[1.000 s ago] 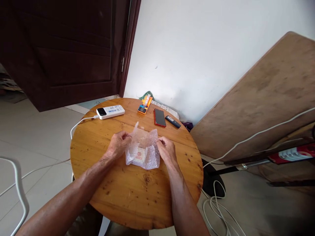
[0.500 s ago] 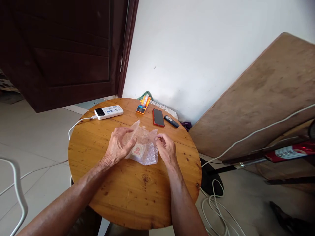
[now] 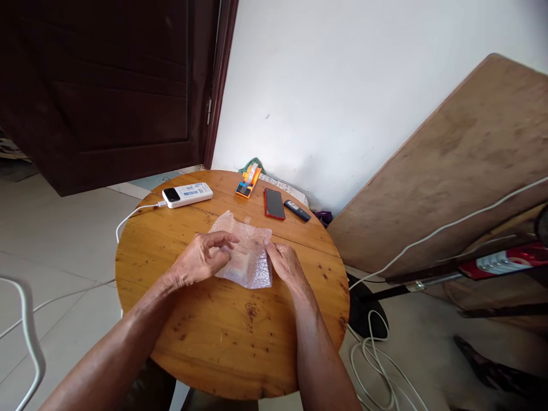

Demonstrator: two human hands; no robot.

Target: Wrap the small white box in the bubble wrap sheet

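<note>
Centre frame, the bubble wrap (image 3: 253, 273) lies on the bench (image 3: 231, 342); the right hand (image 3: 286, 261) pinches its right edge, the left hand (image 3: 202, 258) is half open over its left side, contact unclear!

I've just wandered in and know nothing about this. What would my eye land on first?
Probably the bubble wrap at the middle of the round wooden table, with the left hand over its left part and the right hand gripping its right edge. Next might come the bright orange and blue tape dispenser near the table's far edge, then the big dark door at the upper left.
</note>
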